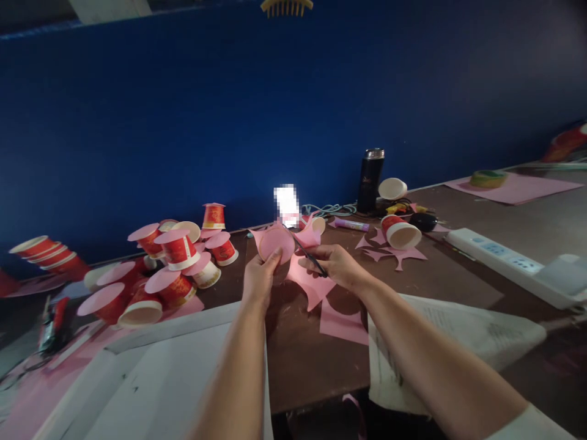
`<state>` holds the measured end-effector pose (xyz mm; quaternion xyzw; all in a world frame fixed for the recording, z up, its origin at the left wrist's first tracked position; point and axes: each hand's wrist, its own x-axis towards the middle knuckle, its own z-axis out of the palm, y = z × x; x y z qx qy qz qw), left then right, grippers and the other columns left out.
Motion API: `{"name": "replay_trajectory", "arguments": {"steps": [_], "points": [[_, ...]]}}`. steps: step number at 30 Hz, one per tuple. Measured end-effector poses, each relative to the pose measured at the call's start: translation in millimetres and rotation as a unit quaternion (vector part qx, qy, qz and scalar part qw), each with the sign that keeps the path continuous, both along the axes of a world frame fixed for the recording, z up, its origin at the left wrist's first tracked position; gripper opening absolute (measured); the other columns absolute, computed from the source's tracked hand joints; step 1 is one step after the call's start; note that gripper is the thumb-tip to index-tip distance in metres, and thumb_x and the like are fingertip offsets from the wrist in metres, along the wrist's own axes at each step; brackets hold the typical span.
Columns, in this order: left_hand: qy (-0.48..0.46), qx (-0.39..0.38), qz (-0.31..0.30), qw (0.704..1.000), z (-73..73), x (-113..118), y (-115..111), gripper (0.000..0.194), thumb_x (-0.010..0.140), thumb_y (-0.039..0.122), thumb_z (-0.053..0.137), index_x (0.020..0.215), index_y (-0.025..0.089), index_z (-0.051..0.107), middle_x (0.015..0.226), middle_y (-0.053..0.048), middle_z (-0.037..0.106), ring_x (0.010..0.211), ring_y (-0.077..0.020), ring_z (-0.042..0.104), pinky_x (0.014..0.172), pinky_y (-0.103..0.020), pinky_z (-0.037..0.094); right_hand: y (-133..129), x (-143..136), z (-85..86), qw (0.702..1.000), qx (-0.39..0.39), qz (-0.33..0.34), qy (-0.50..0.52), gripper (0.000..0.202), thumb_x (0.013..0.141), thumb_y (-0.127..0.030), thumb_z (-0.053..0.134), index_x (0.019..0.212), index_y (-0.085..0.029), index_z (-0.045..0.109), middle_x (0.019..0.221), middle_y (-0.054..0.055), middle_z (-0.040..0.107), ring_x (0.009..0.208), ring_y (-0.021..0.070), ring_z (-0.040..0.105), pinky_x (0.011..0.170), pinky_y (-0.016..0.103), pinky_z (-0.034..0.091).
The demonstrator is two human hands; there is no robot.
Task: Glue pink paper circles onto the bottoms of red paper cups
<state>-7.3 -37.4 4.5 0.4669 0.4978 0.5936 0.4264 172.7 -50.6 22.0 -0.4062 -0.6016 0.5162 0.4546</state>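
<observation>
My left hand point(259, 276) pinches a piece of pink paper point(270, 238) with a round outline, thumb on its front. Pointed corners of the sheet stick out past the rounded part. In my right hand point(339, 264) is a pair of dark scissors point(314, 261), fingers closed round the handles. The blades point up and left and reach the paper's right edge; how far apart they are cannot be made out. Below both hands lies a cut pink paper scrap point(312, 287), and a squarer pink piece point(342, 324) rests nearer the table's front edge.
Red paper cups point(178, 249) with pink discs pile up at left, beside stacked cups point(50, 253). A white box lid point(174, 373) lies front left. Behind stand a black flask point(370, 180) and a purple glue stick point(351, 225). A power strip point(504, 256) is at right.
</observation>
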Motion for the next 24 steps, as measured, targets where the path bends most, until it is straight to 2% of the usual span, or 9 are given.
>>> {"name": "replay_trajectory", "arguments": {"steps": [11, 24], "points": [[-0.057, -0.004, -0.022, 0.998, -1.8, -0.4, 2.5, 0.038, 0.064, 0.045, 0.075, 0.059, 0.015, 0.053, 0.051, 0.005, 0.046, 0.049, -0.0069, 0.038, 0.049, -0.022, 0.027, -3.4, -2.0, 6.2, 1.0, -0.024, -0.017, 0.006, 0.048, 0.063, -0.044, 0.079, 0.097, -0.012, 0.075, 0.058, -0.001, 0.055, 0.053, 0.0082, 0.049, 0.054, 0.025, 0.041], [-0.188, -0.031, -0.015, 0.982, 4.2, 1.4, 0.4, 0.037, 0.058, 0.038, 0.082, 0.068, 0.014, 0.057, 0.055, 0.006, 0.049, 0.048, -0.004, 0.043, 0.048, -0.018, 0.034, -1.8, -1.9, 2.2, 1.0, -0.025, -0.007, 0.008, 0.044, 0.065, -0.04, 0.079, 0.099, -0.013, 0.075, 0.058, -0.002, 0.054, 0.052, 0.0071, 0.048, 0.052, 0.024, 0.041]]}}
